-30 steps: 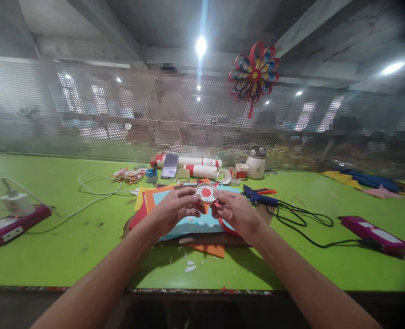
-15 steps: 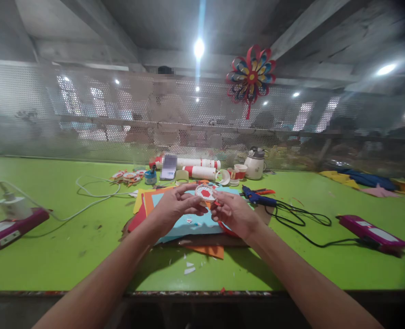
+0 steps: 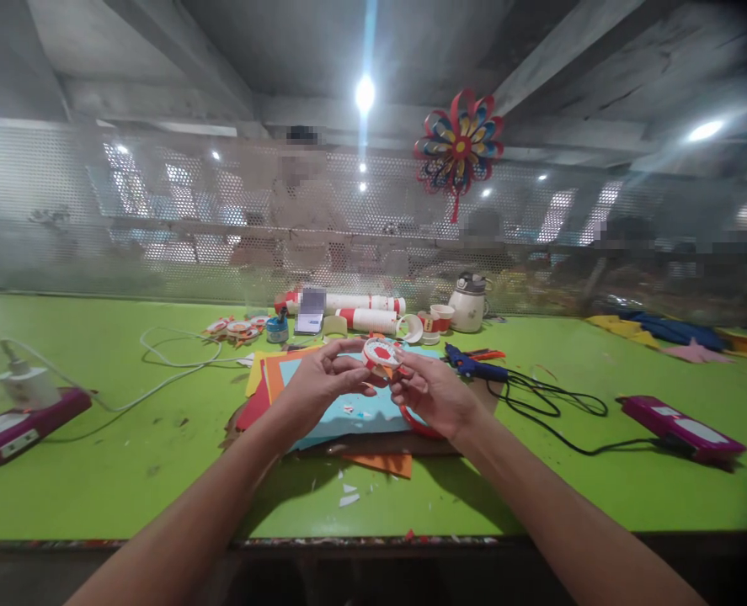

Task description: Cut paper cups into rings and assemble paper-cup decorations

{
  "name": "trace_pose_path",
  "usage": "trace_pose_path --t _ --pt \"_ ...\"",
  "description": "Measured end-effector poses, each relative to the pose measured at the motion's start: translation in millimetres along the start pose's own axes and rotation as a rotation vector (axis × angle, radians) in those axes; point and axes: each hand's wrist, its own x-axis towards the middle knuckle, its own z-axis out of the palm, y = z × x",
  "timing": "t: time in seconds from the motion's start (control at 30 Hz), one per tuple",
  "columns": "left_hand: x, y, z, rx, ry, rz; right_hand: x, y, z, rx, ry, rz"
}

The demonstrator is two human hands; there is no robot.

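Between both hands is a small round paper craft piece (image 3: pixel 381 350), white on top with a red centre and an orange bit at its near side. My left hand (image 3: pixel 333 372) pinches its left edge. My right hand (image 3: pixel 433 385) grips the right edge with thumb and fingers. They hold it above a stack of coloured paper (image 3: pixel 341 417), light blue on top, with small white scraps on it. A red ring-like handle (image 3: pixel 420 423) shows partly under my right hand; the rest is hidden.
A blue glue gun (image 3: pixel 474 365) with a black cord lies right of the paper. Behind stand stacked paper cups (image 3: pixel 373 320), a phone (image 3: pixel 311 311), a blue jar (image 3: pixel 277 328) and a white jug (image 3: pixel 468 305). Similar round pieces (image 3: pixel 242 331) lie left. Purple power strips (image 3: pixel 682 427) (image 3: pixel 29 425) flank the table.
The round piece has tilted in my hands, so its near side wall and the orange bit now show more. Both hands keep hold in nearly the same place.
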Motion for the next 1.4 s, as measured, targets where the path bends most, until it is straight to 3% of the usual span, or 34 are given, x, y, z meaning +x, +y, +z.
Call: trace_pose_path --t 0.23,0.43,0.67,1.07,1.2,1.3,1.4 --pt "1.1 -1.3 -8.1 -0.166 -0.084 -0.061 0.0 0.5 2.7 -0.066 0.056 -0.127" --pt "4.2 -7.2 -5.0 0.090 -0.039 -0.129 1.6 7.4 5.0 -0.106 0.031 -0.131" --pt "4.3 -9.5 -4.5 0.156 -0.042 -0.074 1.5 11.0 0.4 -0.045 -0.072 -0.041" --pt "2.6 -17.4 -1.6 0.057 -0.031 0.053 -2.4 10.2 5.9 -0.051 -0.116 -0.099" --pt "3.5 -18.3 -4.9 -0.014 -0.075 0.039 -2.4 7.2 5.9 -0.185 -0.040 -0.243" --pt "4.5 -13.8 -8.0 -0.089 -0.059 0.026 -2.5 6.3 5.6 -0.375 0.057 -0.382" --pt "5.0 -8.0 -8.8 -0.078 -0.036 0.015 -1.7 10.7 5.1 -0.541 0.075 -0.453"
